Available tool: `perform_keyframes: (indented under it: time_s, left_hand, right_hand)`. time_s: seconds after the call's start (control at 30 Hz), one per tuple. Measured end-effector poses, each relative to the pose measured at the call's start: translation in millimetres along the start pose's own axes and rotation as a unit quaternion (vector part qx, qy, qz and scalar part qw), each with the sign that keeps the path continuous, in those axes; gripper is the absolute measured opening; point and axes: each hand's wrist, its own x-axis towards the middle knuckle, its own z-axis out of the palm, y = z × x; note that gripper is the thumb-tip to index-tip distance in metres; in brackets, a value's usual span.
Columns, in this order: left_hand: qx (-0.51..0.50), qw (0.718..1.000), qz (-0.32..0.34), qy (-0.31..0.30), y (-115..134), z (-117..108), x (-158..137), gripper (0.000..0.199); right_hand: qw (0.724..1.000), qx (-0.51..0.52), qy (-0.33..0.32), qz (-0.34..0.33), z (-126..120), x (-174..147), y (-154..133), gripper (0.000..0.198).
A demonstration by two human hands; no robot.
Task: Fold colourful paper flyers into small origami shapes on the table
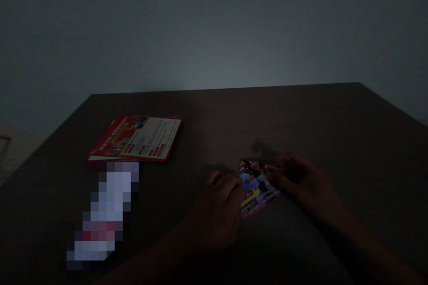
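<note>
A small printed paper card [256, 189], colourful with a picture of a person and a pink lower border, lies between my two hands near the front of the table. My left hand [220, 207] has its fingers curled over the card's left edge. On the other side my right hand [301, 180] pinches the card's upper right edge between thumb and fingers. The light is dim, so the fingertips and the card's fine print are hard to make out.
A stack of red and white printed leaflets [137, 138] lies at the left of the dark wooden table [267, 116]. Nearer me is a long pale object [103, 213], pixelated beyond recognition. Behind the table rises a grey wall [234, 31] with a dark mark high up.
</note>
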Motion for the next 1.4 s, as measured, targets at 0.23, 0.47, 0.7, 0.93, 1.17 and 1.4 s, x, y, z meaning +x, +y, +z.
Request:
perform_keyframes:
  time_s: [0.23,0.47,0.7,0.93,1.17,1.4]
  left_hand:
    - [0.015,1.000,0.002,0.009,-5,4,-2,0.043]
    - [0.047,0.999,0.010,-0.009,-10,5,-1,0.045]
    - [0.022,1.000,-0.007,-0.007,-4,-6,3,0.037]
    - [0.020,1.000,-0.014,-0.018,-7,-8,5,0.043]
    - [0.045,0.999,-0.004,-0.021,-10,-8,7,0.034]
    - [0.033,0.999,0.009,-0.002,-10,-7,5,0.031]
  right_hand:
    - [0.971,-0.199,-0.065,-0.112,-5,2,5,0.015]
    - [0.923,-0.264,-0.116,-0.256,-1,1,7,0.026]
    - [0.905,-0.269,-0.170,-0.281,2,-4,-1,0.032]
    - [0.903,-0.273,-0.177,-0.280,1,-4,-4,0.036]
    - [0.897,-0.298,-0.183,-0.269,4,-6,-6,0.032]
    - [0.902,-0.274,-0.192,-0.273,3,-5,-5,0.028]
